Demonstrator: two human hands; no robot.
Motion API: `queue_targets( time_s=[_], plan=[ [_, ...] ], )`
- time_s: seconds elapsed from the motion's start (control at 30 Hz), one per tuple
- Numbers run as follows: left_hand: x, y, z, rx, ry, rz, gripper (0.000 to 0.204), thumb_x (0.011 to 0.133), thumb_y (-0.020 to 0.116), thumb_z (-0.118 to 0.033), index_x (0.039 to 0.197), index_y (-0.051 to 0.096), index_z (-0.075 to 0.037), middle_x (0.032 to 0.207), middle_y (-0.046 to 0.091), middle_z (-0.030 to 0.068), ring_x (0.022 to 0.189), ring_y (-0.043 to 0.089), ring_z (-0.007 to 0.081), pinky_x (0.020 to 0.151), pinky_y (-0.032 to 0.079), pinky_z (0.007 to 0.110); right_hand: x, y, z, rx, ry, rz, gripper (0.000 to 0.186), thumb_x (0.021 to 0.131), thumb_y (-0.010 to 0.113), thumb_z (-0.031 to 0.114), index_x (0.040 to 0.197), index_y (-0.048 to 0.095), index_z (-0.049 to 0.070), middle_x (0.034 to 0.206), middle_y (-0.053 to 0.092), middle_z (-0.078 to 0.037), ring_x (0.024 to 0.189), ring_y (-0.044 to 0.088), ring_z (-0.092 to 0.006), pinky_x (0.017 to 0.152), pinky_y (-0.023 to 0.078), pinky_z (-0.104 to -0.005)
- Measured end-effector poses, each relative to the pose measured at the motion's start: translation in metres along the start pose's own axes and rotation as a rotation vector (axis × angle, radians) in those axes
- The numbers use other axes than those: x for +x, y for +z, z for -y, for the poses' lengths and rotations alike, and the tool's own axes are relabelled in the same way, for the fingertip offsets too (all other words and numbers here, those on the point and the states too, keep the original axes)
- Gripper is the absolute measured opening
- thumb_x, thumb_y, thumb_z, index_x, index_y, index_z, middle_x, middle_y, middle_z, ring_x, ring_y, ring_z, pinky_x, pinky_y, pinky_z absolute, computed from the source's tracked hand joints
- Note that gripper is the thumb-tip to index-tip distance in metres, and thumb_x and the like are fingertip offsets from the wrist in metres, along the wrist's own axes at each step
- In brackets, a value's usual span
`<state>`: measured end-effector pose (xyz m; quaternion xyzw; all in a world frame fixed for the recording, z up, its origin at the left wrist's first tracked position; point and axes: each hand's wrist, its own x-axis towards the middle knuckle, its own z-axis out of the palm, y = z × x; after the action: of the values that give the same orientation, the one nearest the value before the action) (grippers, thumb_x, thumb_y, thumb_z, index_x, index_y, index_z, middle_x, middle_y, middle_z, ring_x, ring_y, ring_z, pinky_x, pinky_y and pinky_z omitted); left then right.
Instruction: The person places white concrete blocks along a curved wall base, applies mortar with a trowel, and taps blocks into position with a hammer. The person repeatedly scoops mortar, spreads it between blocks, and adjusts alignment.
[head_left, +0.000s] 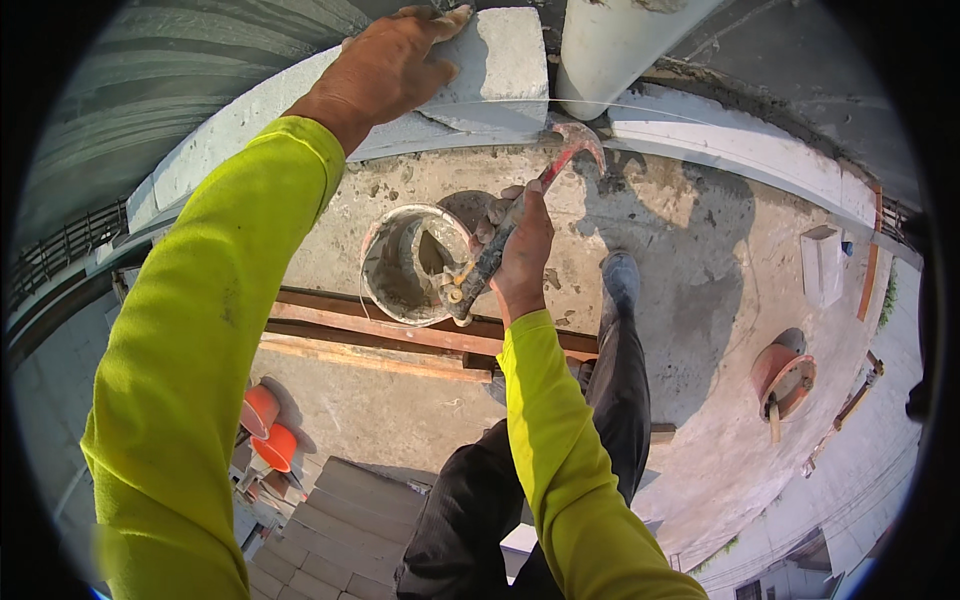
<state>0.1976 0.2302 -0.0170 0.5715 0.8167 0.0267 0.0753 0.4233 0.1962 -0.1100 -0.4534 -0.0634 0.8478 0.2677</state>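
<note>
The person's left hand [385, 75] reaches out to 11 o'clock, palm down and fingers loosely spread, at the top of a pale, rough-faced block [515, 75] that sits at 12 o'clock; the thumb stands away from the fingers, and how firmly the hand presses cannot be told. The right hand [525, 250], just off the centre toward 1 o'clock, is wrapped around the dark handle of a hammer [556, 170]. Its red neck slants up to 1 o'clock, and its curved head lies near the block's lower right corner, where contact cannot be made out. By the handle's lower end, a yellowish fitting overlaps a mortar-smeared bucket [388, 255] at 10 o'clock; whether it too is gripped is unclear. A white pipe [605, 55] stands at 1 o'clock, just beside the block, with a row of white blocks [740, 140] running along 2 o'clock. Wooden planks [390, 355] lie from 7 toward 5 o'clock, below the bucket. Two orange containers [262, 408] sit at 8 o'clock, and a reddish bucket [770, 370] tilts between 3 and 4 o'clock.
</note>
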Motion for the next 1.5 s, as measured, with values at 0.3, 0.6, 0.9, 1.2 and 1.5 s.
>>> queue_targets(
  time_s=[0.3,0.6,0.9,1.2,1.5],
  plan=[
    [-0.004,-0.017,-0.018,-0.041,-0.123,0.032,0.054,0.091,0.073,-0.025,0.143,0.058,-0.025,0.149,0.053,0.0036,0.144,0.041,0.0268,0.117,0.028,0.066,-0.013,-0.030,0.013,-0.460,-0.163,-0.006,0.030,0.105,0.052,0.035,0.095,0.055,0.008,0.064,0.045,0.003,0.047,0.044,-0.0073,0.042,0.047,-0.0295],
    [-0.008,-0.022,-0.021,-0.004,-0.364,0.092,0.069,0.086,0.072,-0.039,0.149,0.049,-0.026,0.160,0.039,0.0061,0.151,0.028,0.0315,0.110,0.027,0.076,-0.105,-0.027,0.126,-1.273,-0.578,0.385,0.025,0.103,0.053,0.015,0.118,0.055,-0.005,0.077,0.062,-0.012,0.064,0.061,-0.0200,0.064,0.053,-0.0358],
    [-0.008,-0.021,-0.026,-0.004,-0.440,0.101,0.069,0.086,0.071,-0.043,0.150,0.049,-0.028,0.162,0.036,0.0053,0.152,0.027,0.0323,0.108,0.031,0.076,-0.060,0.067,0.169,-1.728,-0.720,0.507,0.043,0.100,0.059,0.016,0.136,0.052,-0.006,0.107,0.066,-0.033,0.098,0.067,-0.0469,0.078,0.055,-0.0484],
    [-0.010,-0.028,-0.024,0.009,-0.375,0.070,0.068,0.085,0.076,-0.042,0.146,0.054,-0.022,0.158,0.041,0.0088,0.149,0.033,0.0338,0.108,0.038,0.069,-0.052,0.072,0.175,-1.631,-0.737,0.528,0.043,0.099,0.060,0.016,0.137,0.054,-0.004,0.107,0.066,-0.035,0.101,0.066,-0.0484,0.082,0.054,-0.0484],
    [-0.007,-0.024,-0.012,-0.023,-0.319,0.080,0.069,0.082,0.073,-0.045,0.144,0.055,-0.020,0.152,0.047,0.0073,0.147,0.035,0.0327,0.103,0.041,0.071,-0.040,0.079,0.188,-1.735,-0.615,0.520,0.042,0.099,0.060,0.018,0.136,0.055,-0.002,0.104,0.067,-0.033,0.099,0.066,-0.0481,0.081,0.054,-0.0479]
  ],
)
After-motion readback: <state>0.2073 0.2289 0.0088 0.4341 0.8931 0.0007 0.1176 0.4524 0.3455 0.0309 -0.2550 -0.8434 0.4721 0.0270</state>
